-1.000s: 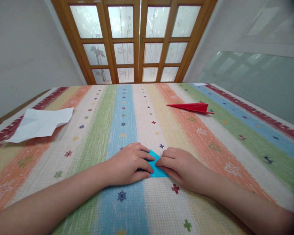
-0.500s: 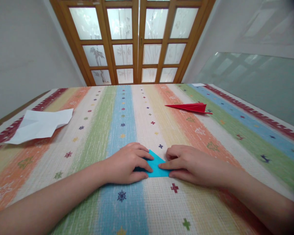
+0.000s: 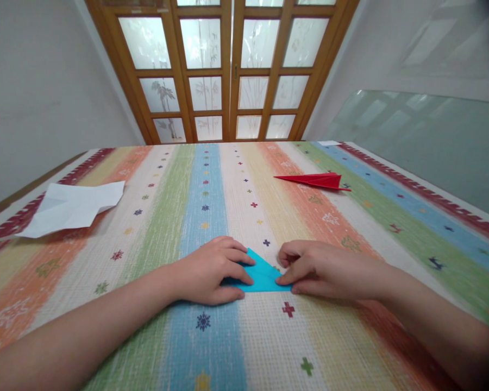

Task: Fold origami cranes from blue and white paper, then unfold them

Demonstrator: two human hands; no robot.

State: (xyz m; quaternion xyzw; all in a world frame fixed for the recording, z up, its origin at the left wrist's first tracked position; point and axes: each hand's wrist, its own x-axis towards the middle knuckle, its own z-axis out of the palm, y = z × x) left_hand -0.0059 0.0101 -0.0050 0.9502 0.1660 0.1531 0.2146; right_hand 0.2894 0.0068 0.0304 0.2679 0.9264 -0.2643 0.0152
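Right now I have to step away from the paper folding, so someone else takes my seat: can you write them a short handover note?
Left hand: flat on the left part of the blue paper, pinning it to the striped cloth.
Right hand: fingertips pressing the paper's right corner.
Blue paper: already folded to a triangle, lying flat between both hands.
Red paper plane: finished, far right on the cloth.
White sheet: lying loose at far left, untouched.
Left: the blue paper's further folds; it is only a flat triangle so far.

Table covered by a striped cloth (image 3: 350, 255). Lying on it: a folded blue paper triangle (image 3: 263, 276) near the front, a red paper plane (image 3: 315, 180) far right, white paper (image 3: 71, 208) far left.
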